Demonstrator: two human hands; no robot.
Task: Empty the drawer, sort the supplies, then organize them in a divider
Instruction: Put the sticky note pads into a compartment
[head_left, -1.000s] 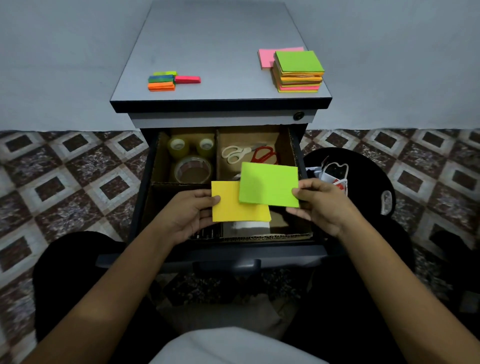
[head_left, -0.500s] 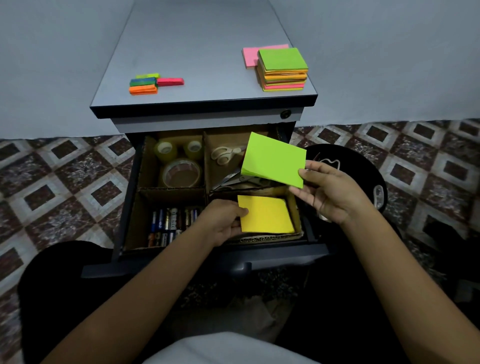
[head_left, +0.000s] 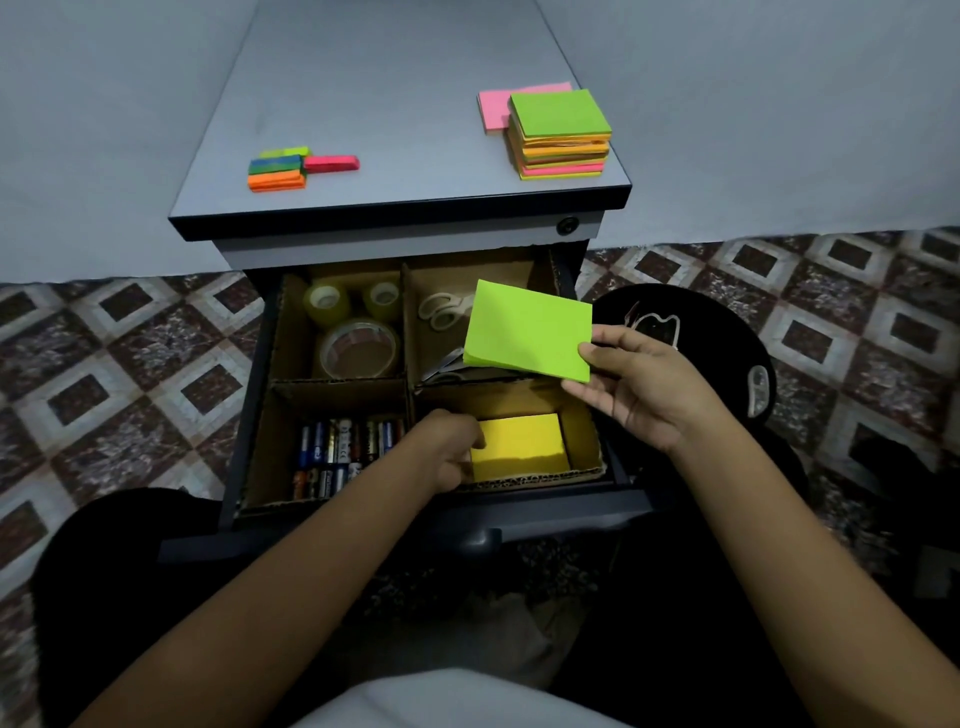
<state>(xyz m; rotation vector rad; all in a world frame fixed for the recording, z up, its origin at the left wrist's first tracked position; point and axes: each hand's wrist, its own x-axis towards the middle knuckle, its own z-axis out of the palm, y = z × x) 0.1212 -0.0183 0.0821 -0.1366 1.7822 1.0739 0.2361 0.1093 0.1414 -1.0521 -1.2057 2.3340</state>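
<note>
Pinching green pad (head_left: 524, 327) above scissors (head_left: 441, 312): right hand (head_left: 639, 384). Grip of left hand (head_left: 447, 452) curled on yellow pad (head_left: 524, 447) in divider (head_left: 340, 384), near-right cell.

scissors (head_left: 441, 312) half hidden, battery labels (head_left: 343, 448) unreadable

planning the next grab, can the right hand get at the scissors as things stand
Probably not yet: the right hand is pinching the green pad, which hangs over the scissors in the back right compartment. Nothing else blocks them.
</note>
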